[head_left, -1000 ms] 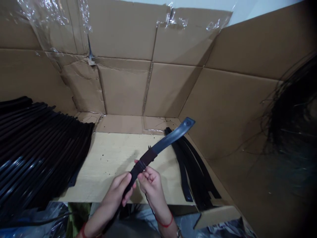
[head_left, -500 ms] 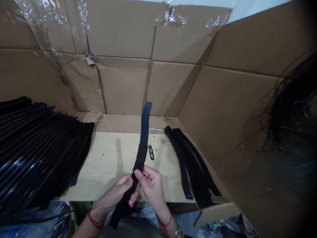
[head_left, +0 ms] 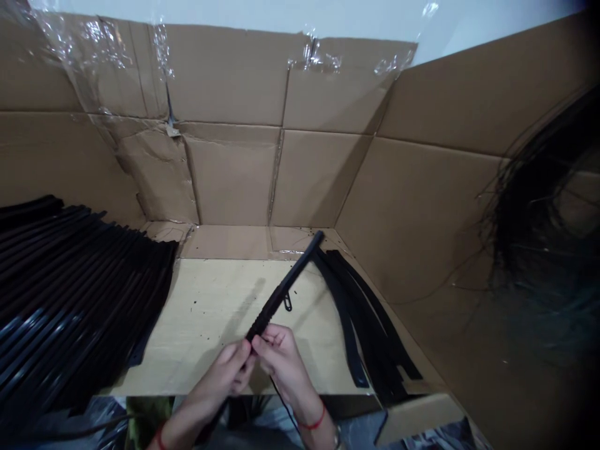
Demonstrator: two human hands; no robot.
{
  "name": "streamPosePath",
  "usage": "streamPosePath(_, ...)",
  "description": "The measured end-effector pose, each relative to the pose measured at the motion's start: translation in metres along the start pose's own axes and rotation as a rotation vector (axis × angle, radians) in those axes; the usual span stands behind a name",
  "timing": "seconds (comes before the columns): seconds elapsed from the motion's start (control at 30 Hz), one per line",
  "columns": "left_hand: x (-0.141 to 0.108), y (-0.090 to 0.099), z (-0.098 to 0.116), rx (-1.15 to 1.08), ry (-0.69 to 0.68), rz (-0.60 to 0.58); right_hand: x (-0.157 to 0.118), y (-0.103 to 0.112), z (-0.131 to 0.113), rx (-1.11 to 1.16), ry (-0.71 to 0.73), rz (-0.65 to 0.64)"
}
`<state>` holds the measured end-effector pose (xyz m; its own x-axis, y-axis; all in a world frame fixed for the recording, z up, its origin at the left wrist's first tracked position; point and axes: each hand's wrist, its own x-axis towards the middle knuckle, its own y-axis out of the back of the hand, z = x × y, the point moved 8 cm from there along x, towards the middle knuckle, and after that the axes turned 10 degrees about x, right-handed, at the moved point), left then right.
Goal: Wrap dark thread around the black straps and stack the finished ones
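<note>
At the far left, a broad fanned row of long, dark, glossy strips [head_left: 84, 294] is lying side by side on the pale wooden counter [head_left: 187, 325], its right edge curving toward the front. Behind it, a wall of creased brown cardboard [head_left: 234, 175] is standing, with shiny clear tape [head_left: 112, 50] clinging to its upper left part. Near the front middle, the person's left grip [head_left: 225, 372] is pinching the lower part of a long black strip with a ribbed wrapped section [head_left: 272, 303], and a red cord bracelet [head_left: 160, 437] is circling that wrist. The strip is slanting up and to the right above the counter, showing its narrow edge. Close beside the left grip, the right grip [head_left: 279, 356] is grasping the same strip, thumb pressing just below the ribbing; another red cord is circling this wrist. Just right of the strip, a small black tool with a slotted loop end [head_left: 287, 303] is lying on the counter, partly hidden behind the strip. Farther right, several curved, flat black strips [head_left: 363, 325] are lying in a loose group. At the far right, a blurred bundle of fine black strands [head_left: 520, 219] is showing against the cardboard.
</note>
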<state>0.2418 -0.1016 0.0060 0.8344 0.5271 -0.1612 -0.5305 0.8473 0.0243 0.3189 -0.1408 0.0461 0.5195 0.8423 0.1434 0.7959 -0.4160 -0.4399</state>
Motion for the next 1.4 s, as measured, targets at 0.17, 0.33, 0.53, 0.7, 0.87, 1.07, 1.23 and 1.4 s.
streamPosePath(0.17,-0.003,0.009,0.007,-0.048,-0.06,0.111,-0.009,0.004,-0.013,-0.027,0.106,0.075)
streamPosePath(0.33,-0.008,-0.019,0.004,-0.345,0.161,-0.239,-0.006,-0.013,-0.008,0.046,-0.044,-0.171)
streamPosePath(0.53,-0.003,-0.032,0.009,-0.543,0.186,-0.443,0.001,-0.007,-0.009,0.069,-0.01,-0.043)
streamPosePath(0.7,-0.019,-0.038,0.017,-0.72,0.19,-0.6,-0.003,-0.012,-0.012,0.158,-0.08,-0.121)
streamPosePath(0.87,-0.029,-0.042,0.026,-0.829,0.223,-0.675,-0.005,-0.011,-0.015,0.084,-0.074,-0.163)
streamPosePath(1.07,-0.028,-0.06,0.017,-0.855,0.267,-0.866,-0.003,-0.005,-0.022,-0.016,0.041,0.003)
streamPosePath(1.23,-0.026,-0.046,-0.004,-0.727,0.214,-0.804,-0.002,-0.013,-0.029,-0.067,0.115,0.039)
streamPosePath(1.4,-0.013,-0.006,-0.002,-0.556,0.1,-0.423,-0.009,-0.024,-0.011,-0.143,-0.029,-0.05)
